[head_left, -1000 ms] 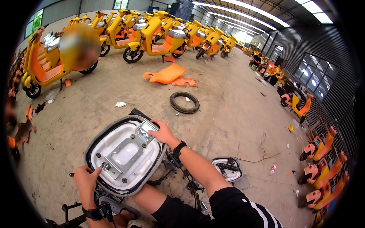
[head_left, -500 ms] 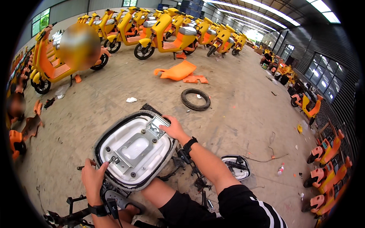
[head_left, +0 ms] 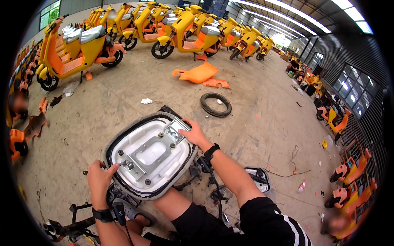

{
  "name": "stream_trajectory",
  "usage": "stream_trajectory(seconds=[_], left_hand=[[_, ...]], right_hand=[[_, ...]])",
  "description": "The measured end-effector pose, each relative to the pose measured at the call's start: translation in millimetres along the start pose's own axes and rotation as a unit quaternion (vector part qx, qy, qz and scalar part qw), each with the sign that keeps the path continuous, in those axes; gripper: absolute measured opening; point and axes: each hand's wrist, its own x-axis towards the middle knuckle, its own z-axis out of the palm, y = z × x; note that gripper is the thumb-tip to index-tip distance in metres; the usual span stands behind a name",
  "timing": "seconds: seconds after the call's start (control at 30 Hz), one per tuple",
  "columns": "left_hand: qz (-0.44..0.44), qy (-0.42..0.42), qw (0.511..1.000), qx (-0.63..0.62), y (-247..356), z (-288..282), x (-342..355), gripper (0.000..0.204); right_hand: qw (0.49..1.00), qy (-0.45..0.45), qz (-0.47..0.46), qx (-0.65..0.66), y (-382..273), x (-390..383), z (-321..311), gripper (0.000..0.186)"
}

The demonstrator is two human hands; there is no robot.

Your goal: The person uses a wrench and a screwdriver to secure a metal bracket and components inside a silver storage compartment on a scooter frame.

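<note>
A scooter seat [head_left: 154, 174] lies underside up over my bent leg and the black frame below it. Its white shell, ringed by a dark rim, carries a silver metal plate [head_left: 143, 170], several black rubber feet and a bracket [head_left: 176, 128] at the upper right. My left hand [head_left: 101, 180] grips the seat's lower-left edge, fingers curled, thumb at a small metal fitting [head_left: 128, 164] on the plate. My right hand [head_left: 195, 134] holds the upper-right edge, thumb on the bracket there.
Behind lie orange panels [head_left: 199, 74] and a black tyre [head_left: 205, 104]. Yellow scooters [head_left: 184, 37] fill the back and left; others [head_left: 351, 168] line the right wall, where a person [head_left: 292, 67] crouches far off. A white part [head_left: 262, 180] and dark frame pieces [head_left: 74, 227] lie near me.
The view has shifted, so seat, hands and surroundings sit further right and the seat slightly higher in the picture. Both hands keep the same grip on the seat.
</note>
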Motion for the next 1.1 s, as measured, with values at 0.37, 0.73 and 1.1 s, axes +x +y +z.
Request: stream_trajectory(seconds=[0.37, 0.73, 1.1], left_hand=[[0.241, -0.008, 0.968, 0.065, -28.7, -9.6, -33.8, 0.083], [0.299, 0.049, 0.944, 0.129, -36.7, -12.2, -51.2, 0.118], [0.266, 0.038, 0.957, 0.11, -37.2, -5.6, -48.7, 0.116]], right_hand=[[0.996, 0.009, -0.067, 0.062, 17.0, 10.4, 12.9, 0.049], [1.0, -0.024, 0.006, 0.006, -4.2, 8.2, 3.5, 0.055], [0.999, -0.019, 0.01, 0.023, 11.8, 14.2, 2.8, 0.052]])
